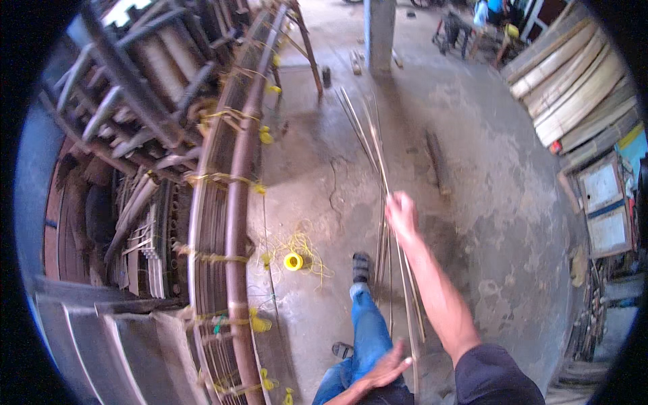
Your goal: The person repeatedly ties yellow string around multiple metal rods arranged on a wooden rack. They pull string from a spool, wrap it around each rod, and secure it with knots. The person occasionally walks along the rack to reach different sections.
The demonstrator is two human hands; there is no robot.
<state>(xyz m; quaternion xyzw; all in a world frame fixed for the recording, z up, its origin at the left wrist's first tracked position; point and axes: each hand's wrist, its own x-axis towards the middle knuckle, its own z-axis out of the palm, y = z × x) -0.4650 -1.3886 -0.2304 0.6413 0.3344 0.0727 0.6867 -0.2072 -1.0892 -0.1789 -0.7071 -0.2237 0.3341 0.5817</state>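
Observation:
My right hand (pixel 401 212) is stretched out in front of me, its fingers closed in a fist around some long thin sticks (pixel 372 138). Pale brown and slender, they fan out slightly at the far end and run back past my right forearm toward my body. Close to their near end is my left hand (pixel 388 368), above my thigh, with fingers extended and apart. It seems to hold nothing; whether its thumb touches a stick, I cannot tell.
On the left stands a long rack of thin strips with a brown pipe (pixel 237 223), tied with yellow string. A yellow string roll (pixel 293 261) lies on the concrete floor amid loose loops. Ahead are a pillar (pixel 379 37) and a dark bar (pixel 437 162); boards (pixel 567 81) lean at right.

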